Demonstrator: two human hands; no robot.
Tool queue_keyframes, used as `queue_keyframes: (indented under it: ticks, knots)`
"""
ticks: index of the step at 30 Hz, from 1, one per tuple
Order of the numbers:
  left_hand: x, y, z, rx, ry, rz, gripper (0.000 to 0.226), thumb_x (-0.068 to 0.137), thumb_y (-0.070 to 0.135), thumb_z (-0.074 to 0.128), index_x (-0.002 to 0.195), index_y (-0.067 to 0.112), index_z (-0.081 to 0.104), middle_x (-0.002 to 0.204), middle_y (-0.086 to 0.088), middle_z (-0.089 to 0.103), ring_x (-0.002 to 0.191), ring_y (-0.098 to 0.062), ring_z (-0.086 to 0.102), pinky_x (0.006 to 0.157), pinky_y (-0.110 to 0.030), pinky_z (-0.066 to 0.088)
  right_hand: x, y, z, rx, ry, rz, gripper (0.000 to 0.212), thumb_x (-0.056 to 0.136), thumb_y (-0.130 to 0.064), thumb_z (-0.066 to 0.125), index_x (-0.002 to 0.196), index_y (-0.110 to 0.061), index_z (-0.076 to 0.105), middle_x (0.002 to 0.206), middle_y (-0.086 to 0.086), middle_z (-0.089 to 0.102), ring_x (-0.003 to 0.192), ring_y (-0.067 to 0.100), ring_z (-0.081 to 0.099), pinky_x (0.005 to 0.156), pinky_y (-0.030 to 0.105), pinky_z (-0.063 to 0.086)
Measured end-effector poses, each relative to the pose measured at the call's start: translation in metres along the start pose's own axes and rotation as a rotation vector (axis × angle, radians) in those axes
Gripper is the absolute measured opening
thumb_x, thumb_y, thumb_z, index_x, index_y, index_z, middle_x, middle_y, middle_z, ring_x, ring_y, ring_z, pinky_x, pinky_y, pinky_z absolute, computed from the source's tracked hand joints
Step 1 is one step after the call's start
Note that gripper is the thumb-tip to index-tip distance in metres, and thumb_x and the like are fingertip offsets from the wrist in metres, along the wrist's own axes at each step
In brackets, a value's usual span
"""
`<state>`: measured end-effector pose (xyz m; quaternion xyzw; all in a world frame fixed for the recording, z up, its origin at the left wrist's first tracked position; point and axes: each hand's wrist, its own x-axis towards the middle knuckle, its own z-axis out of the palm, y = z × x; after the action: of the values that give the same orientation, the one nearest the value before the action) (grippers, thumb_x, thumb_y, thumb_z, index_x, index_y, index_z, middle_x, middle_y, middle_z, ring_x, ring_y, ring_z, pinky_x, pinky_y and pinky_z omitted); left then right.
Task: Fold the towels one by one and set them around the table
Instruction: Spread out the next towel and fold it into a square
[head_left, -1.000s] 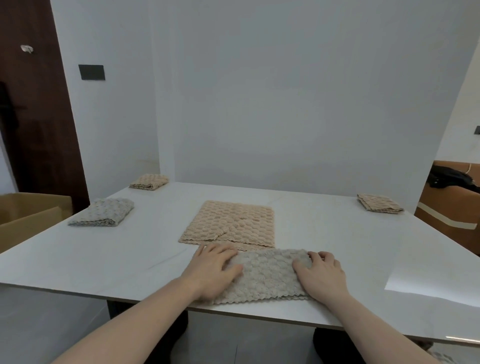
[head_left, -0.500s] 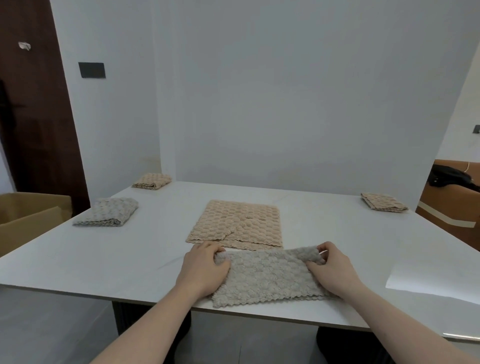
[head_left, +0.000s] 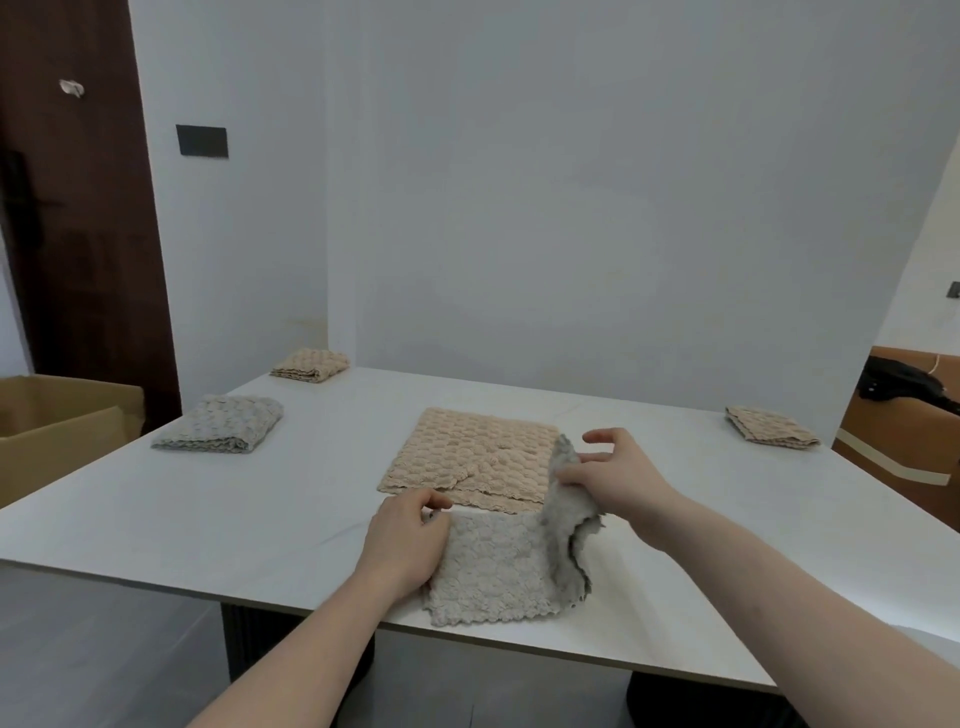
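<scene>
As the fold turns: right hand (head_left: 618, 480) has lifted the grey towel (head_left: 498, 566)'s right end, flat a second ago.
Grip: right pinches it; left hand (head_left: 402, 545) pins the left end.
Where: surface (head_left: 208, 519)'s near edge.
Meaning: second fold underway.

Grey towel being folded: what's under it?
The grey towel lies on the white table. Its lifted right edge overlaps the beige towel. Anything beneath it is covered.
</scene>
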<state>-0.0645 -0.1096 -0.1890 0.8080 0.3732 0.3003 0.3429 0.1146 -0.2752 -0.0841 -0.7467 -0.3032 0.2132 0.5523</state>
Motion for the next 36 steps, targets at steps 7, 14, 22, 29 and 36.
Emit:
queue_keyframes:
  ticks: [7,14,22,29,36]
  knots:
    - [0.0,-0.001,-0.002,-0.137,0.021,-0.009,0.019,0.081,0.025,0.055,0.083,0.03,0.073,0.097,0.018,0.07,0.097,-0.008,0.064,0.088,-0.035,0.052,-0.014,0.004,0.06,-0.04,-0.107,-0.08,0.051,0.08,-0.012,0.074,0.122,-0.025,0.05,0.117,0.0,0.068,0.098,0.019,0.072,0.075,0.037,0.062]
    - [0.001,-0.003,-0.008,-0.262,0.019,0.014,0.055,0.081,0.055,0.045,0.065,0.004,0.062,0.077,-0.013,0.068,0.075,-0.028,0.062,0.077,-0.049,0.05,-0.034,0.02,0.086,-0.034,-0.283,-0.163,0.041,0.085,-0.013,0.074,0.119,-0.027,0.056,0.126,-0.011,0.061,0.091,0.014,0.073,0.076,0.035,0.065]
    - [-0.001,0.002,-0.003,-0.134,0.072,-0.021,0.031,0.078,0.032,0.068,0.057,0.012,0.057,0.06,0.006,0.062,0.07,-0.013,0.062,0.07,-0.031,0.048,-0.022,0.053,0.048,-0.417,0.067,-0.545,0.022,0.092,-0.023,0.063,0.109,-0.037,0.067,0.119,-0.026,0.065,0.114,-0.002,0.059,0.101,0.032,0.051]
    - [0.0,-0.004,0.002,-0.016,0.145,0.027,0.02,0.075,0.026,0.071,0.08,0.026,0.052,0.097,0.013,0.054,0.101,-0.014,0.05,0.082,-0.029,0.038,-0.024,0.098,0.05,-0.723,-0.163,-0.471,0.05,0.101,-0.052,0.047,0.149,-0.039,0.047,0.159,-0.024,0.035,0.147,-0.001,0.03,0.124,0.025,0.02]
    - [-0.004,-0.006,0.005,0.071,-0.027,0.289,0.021,0.079,0.044,0.058,0.098,0.039,0.066,0.12,0.031,0.05,0.123,-0.002,0.037,0.104,-0.032,0.027,-0.023,0.099,0.053,-0.815,-0.171,-0.437,0.055,0.104,-0.053,0.038,0.156,-0.037,0.037,0.164,-0.021,0.027,0.151,0.001,0.024,0.126,0.028,0.016]
